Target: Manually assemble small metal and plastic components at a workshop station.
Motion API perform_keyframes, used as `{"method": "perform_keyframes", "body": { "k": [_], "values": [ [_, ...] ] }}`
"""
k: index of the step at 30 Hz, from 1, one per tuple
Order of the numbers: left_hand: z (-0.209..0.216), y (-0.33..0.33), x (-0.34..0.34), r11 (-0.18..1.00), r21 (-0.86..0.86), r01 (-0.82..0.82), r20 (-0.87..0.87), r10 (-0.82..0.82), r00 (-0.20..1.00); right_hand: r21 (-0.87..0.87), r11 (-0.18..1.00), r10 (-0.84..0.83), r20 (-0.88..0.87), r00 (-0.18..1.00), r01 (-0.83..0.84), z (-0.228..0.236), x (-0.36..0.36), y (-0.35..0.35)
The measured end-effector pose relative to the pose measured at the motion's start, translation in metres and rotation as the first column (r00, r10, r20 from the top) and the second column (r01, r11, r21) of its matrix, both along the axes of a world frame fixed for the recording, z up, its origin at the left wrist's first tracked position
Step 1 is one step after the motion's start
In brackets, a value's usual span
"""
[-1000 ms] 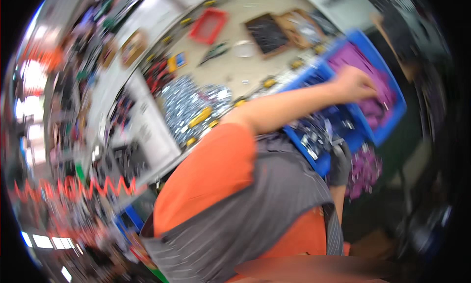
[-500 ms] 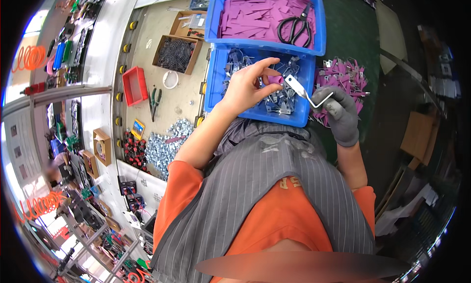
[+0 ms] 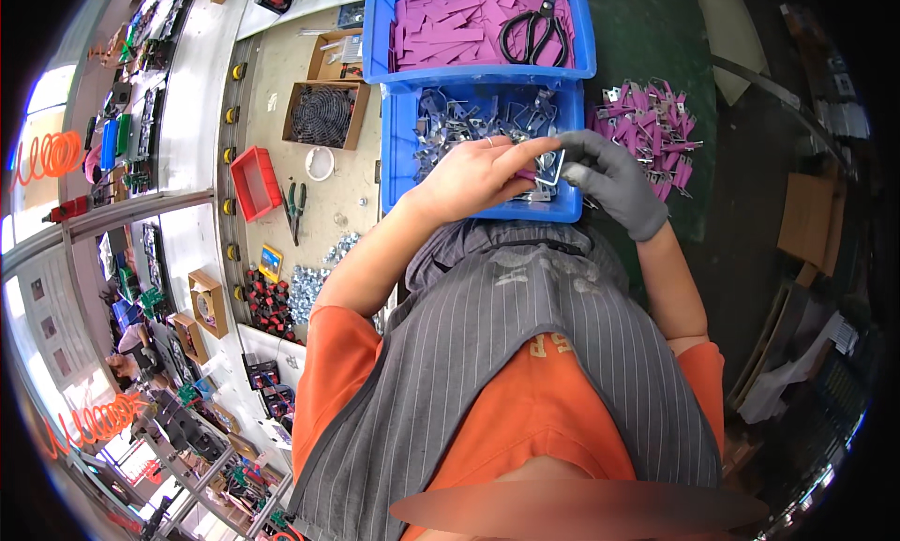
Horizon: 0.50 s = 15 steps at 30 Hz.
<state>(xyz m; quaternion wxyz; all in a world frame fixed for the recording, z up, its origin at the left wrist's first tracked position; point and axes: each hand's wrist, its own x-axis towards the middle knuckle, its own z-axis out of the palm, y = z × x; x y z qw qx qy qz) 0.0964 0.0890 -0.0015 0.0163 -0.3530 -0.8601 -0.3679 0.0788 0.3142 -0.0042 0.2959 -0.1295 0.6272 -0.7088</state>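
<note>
My bare left hand [image 3: 473, 177] pinches a short purple sleeve [image 3: 526, 174], mostly covered by the fingers. Close against it, my right hand [image 3: 617, 187] in a grey glove grips a bent metal bracket [image 3: 560, 171]; one end of the bracket is at the sleeve, and how far it sits inside is hidden. Both hands are over a blue bin [image 3: 397, 142] of loose metal brackets [image 3: 450, 124]. Behind it, another blue bin [image 3: 378, 35] holds flat purple sleeves [image 3: 441, 39] with black-handled scissors [image 3: 532, 39] on top. Purple-sleeved brackets [image 3: 647, 133] lie heaped at the right.
On the bench at left are a red tray [image 3: 251, 187], pliers [image 3: 296, 213], a white round cup [image 3: 321, 163] and a cardboard box [image 3: 292, 119] with a black coil. Nearer are heaped metal nuts [image 3: 307, 293], red-and-black parts [image 3: 268, 302] and a small yellow box [image 3: 270, 262].
My hands have come together, the right moving left with the bracket until its end meets the sleeve. The left hand has turned palm-down over it. The view has shifted slightly.
</note>
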Motion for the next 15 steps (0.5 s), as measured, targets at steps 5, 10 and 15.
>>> {"method": "perform_keyframes", "body": {
  "k": [5,10,15],
  "values": [
    [-0.01,0.009,0.005,0.999,0.01,0.041,-0.011,-0.041,0.999,0.334,0.942,0.152,-0.391,0.908,-0.014,-0.016,-0.004,0.001],
    [-0.01,0.014,0.014,0.995,-0.076,0.059,-0.054,-0.063,0.997,0.327,0.944,0.175,-0.365,0.914,-0.05,-0.024,-0.002,0.008],
    [-0.03,-0.011,0.015,0.921,0.085,-0.38,0.095,0.372,0.923,0.285,0.894,-0.183,-0.472,0.862,0.346,-0.068,0.005,0.054]
  ]
}}
